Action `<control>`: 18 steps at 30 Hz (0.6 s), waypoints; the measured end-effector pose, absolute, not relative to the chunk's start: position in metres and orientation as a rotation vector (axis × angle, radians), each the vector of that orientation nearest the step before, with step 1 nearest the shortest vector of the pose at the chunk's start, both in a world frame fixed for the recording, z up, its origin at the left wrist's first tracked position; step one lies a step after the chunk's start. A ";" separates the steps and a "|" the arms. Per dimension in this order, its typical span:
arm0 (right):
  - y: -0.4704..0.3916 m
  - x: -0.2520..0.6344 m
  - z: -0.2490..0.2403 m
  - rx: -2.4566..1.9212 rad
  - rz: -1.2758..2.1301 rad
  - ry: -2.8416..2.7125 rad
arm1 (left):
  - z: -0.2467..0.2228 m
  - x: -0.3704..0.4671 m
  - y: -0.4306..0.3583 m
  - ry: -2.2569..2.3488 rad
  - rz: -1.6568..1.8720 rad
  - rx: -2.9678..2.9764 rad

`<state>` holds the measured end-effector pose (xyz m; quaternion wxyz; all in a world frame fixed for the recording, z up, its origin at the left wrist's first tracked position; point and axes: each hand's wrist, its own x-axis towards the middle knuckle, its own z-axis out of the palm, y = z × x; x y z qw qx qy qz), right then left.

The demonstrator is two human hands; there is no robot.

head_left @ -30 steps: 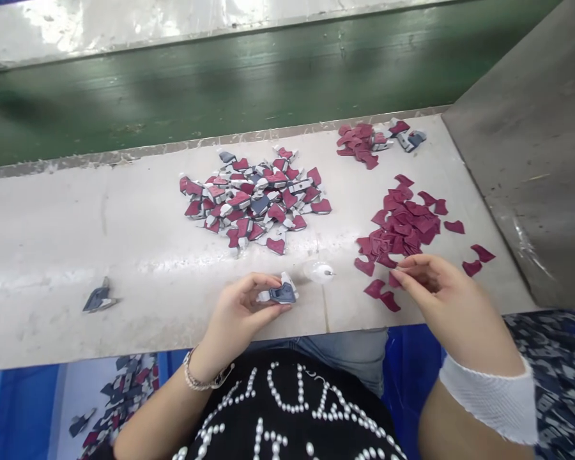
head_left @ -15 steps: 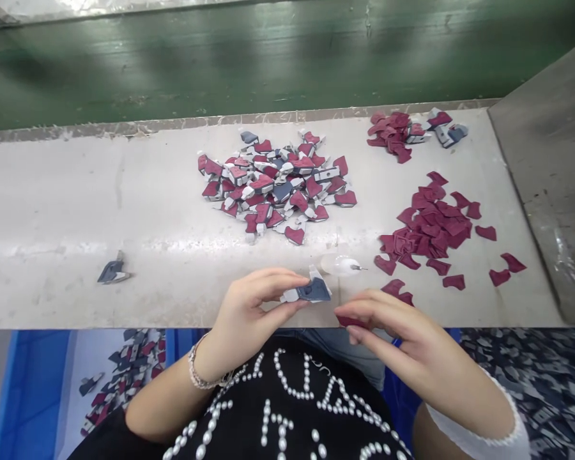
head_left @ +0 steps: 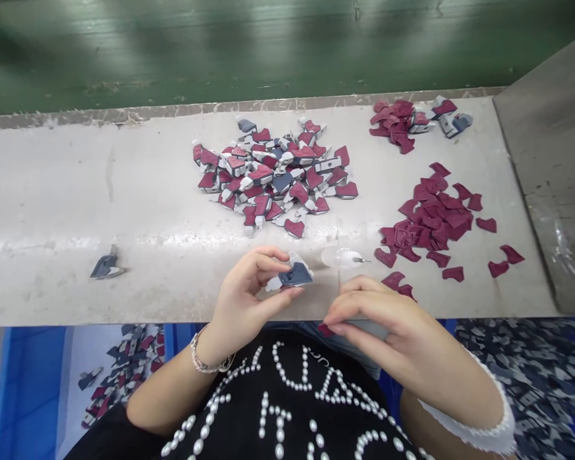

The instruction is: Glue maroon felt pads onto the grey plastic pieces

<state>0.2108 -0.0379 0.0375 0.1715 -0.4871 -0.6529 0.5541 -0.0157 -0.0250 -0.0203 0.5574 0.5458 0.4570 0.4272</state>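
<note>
We observed the left hand [head_left: 249, 287] pinching a blue-grey part [head_left: 296, 273], the right hand [head_left: 388, 326] gripping a maroon piece [head_left: 324, 330], both near the tabletop's [head_left: 48, 223] front edge.

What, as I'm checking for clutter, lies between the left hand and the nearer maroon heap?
The head view shows a needle-tipped bottle there, beyond the held blue part.

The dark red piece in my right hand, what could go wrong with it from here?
The dark red piece is pinched only by the fingertips of the right hand, at the front edge of the table, so a slip might drop it off.

The clear bottle sits close to both hands, its metal tip towards the loose red pieces; a bump could shift it into them.
</note>
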 end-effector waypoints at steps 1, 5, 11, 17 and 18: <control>-0.037 0.210 0.039 -1.390 1.571 -1.799 | -0.021 -0.015 -0.025 1.069 1.015 1.304; -0.034 0.205 0.043 -1.401 1.598 -1.526 | -0.023 -0.012 -0.027 1.043 1.051 1.480; -0.030 0.197 0.035 -1.353 1.619 -1.344 | -0.023 -0.012 -0.029 1.030 1.078 1.682; -0.030 0.200 0.032 -1.438 1.641 -1.306 | -0.020 -0.011 -0.029 1.027 1.113 1.763; -0.030 0.201 0.032 -1.453 1.634 -1.294 | -0.019 -0.011 -0.029 1.029 1.115 1.775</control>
